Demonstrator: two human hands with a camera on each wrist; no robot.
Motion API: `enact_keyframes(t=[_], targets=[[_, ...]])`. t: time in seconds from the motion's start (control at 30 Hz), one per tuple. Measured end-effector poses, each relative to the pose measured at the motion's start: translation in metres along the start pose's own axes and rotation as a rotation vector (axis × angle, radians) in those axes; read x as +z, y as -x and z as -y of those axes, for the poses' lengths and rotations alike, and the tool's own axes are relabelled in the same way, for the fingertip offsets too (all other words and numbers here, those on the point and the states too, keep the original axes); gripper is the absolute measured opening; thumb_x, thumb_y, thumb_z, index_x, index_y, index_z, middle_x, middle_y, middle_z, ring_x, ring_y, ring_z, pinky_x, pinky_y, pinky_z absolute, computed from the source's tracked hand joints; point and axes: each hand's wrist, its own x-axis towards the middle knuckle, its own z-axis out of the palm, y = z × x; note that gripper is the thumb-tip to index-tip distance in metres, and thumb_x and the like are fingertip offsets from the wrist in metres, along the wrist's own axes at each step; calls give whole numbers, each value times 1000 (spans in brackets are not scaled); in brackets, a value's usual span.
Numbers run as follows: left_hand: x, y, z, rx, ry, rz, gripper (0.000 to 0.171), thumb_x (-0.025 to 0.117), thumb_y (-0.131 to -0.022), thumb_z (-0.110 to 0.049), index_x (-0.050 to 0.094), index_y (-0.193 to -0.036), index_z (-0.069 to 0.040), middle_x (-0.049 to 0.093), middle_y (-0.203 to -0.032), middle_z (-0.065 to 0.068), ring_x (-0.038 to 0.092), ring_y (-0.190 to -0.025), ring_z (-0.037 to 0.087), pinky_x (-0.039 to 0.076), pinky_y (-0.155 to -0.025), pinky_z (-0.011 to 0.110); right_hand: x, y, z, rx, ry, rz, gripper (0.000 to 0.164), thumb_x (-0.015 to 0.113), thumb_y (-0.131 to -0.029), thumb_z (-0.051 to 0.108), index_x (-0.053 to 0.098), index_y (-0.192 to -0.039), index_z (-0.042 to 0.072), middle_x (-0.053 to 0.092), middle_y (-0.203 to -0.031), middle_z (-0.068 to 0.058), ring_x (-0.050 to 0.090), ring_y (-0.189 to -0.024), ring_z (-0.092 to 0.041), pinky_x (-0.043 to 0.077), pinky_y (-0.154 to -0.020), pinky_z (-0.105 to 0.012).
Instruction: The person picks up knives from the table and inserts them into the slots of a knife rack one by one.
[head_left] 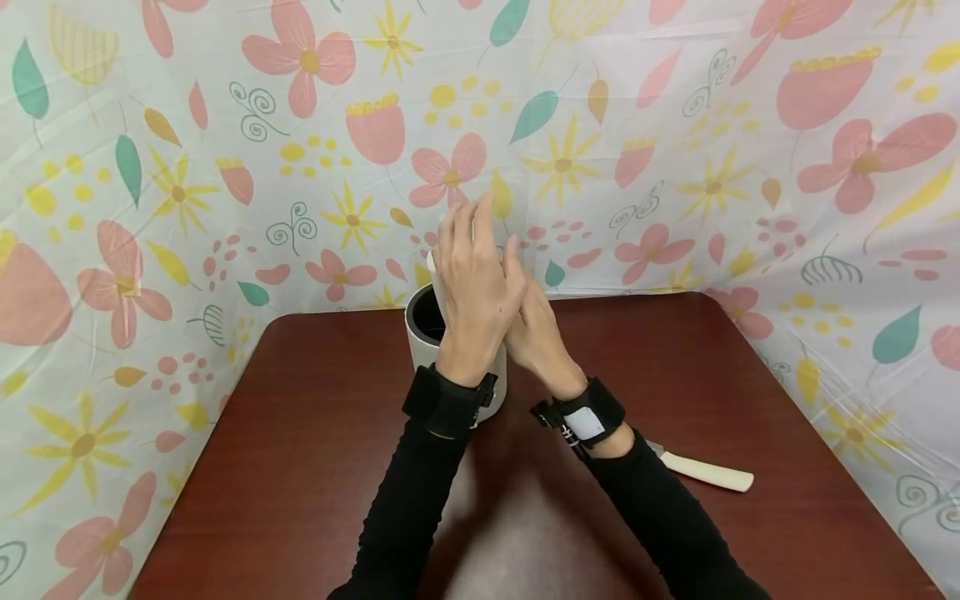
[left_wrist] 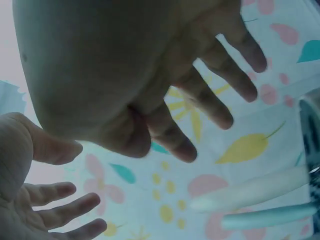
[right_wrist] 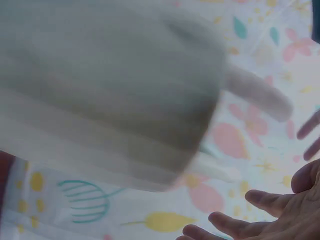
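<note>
A white cylindrical holder (head_left: 459,357) with a dark inside stands on the table, partly behind my left hand (head_left: 476,292). In the left wrist view, a cream handle (left_wrist: 250,191) and a pale teal handle (left_wrist: 270,216) stick out of it. My left hand is raised in front of the holder, fingers extended and apart, holding nothing visible. Just right of it is my right hand (head_left: 542,333), its fingers partly hidden behind the left in the head view; the left wrist view shows them spread, with nothing between them. The holder (right_wrist: 110,100) looks blurred in the right wrist view.
On the brown table (head_left: 322,467), a knife with a cream handle (head_left: 708,472) lies right of the right forearm, its blade mostly hidden by the sleeve. A flower-patterned cloth (head_left: 622,183) hangs behind the table and along both sides.
</note>
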Motion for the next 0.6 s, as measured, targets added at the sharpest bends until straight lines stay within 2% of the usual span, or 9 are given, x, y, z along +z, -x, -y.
enact_keyframes(t=[0.2,0.3,0.47,0.6], targets=[[-25,8,-10,52,-3,-7,49,55,-103,-24,49,-148,-7,62,-138,14,49,-138,34,39,-112,49,-14,1,26,-30,43,-55,51,27,-112,40,40,-156,19,45,-158,-5,39,-149,-24,30,-123,-47],[-35,13,-14,57,-6,-12,48,51,-105,-29,50,-148,-8,62,-140,14,49,-137,35,39,-109,52,-20,6,38,-43,41,-97,49,26,-112,35,42,-155,17,45,-158,-6,37,-150,-23,29,-125,-46],[-51,25,-18,48,-2,14,51,48,-106,-32,46,-151,-8,58,-144,15,46,-140,37,36,-112,56,-31,19,53,-134,33,-156,46,31,-112,23,41,-155,14,43,-160,-7,34,-153,-24,26,-126,-49],[-61,37,-19,58,-10,26,52,46,-107,-33,44,-152,-8,57,-144,16,46,-140,38,39,-110,56,-42,30,61,-178,49,-204,47,31,-111,21,41,-156,14,44,-160,-6,34,-153,-25,25,-126,-50]])
